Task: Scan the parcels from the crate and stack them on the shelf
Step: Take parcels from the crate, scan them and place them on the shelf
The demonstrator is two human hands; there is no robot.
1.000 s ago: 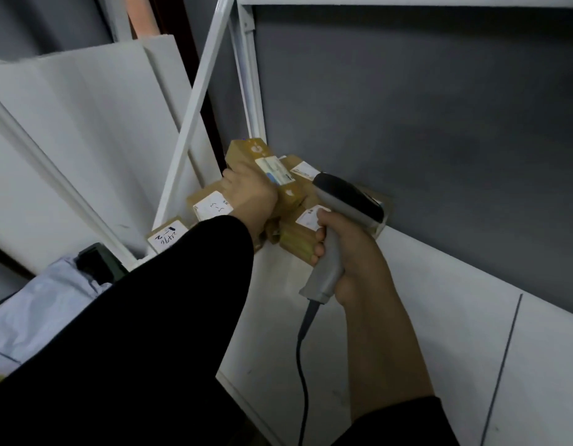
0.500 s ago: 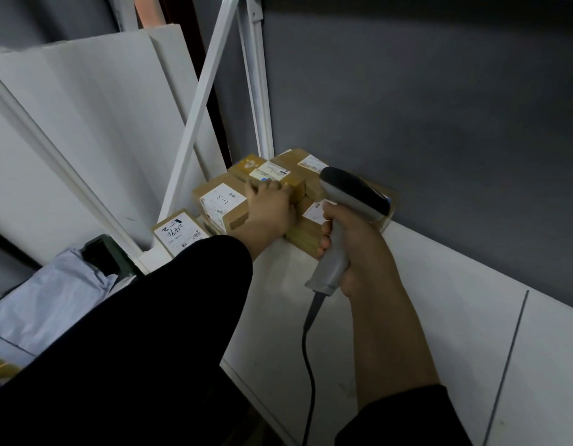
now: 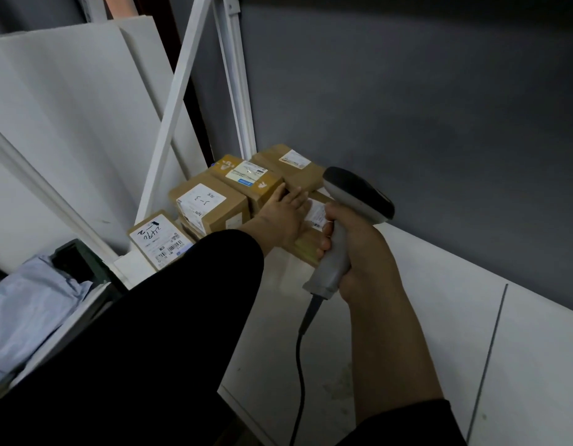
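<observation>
Brown white-labelled parcels (image 3: 211, 207) lie clustered, left hand (image 3: 283, 217) flat against them, right hand (image 3: 359, 252) gripping the scanner (image 3: 356, 196).

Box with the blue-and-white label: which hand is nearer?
Left. The left hand touches the box in front; the right hand, holding the scanner, is apart to the right.

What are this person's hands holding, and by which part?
The right hand grips the grey barcode scanner by its handle. The left hand holds nothing; its straight fingers rest against the stacked parcels.
</observation>
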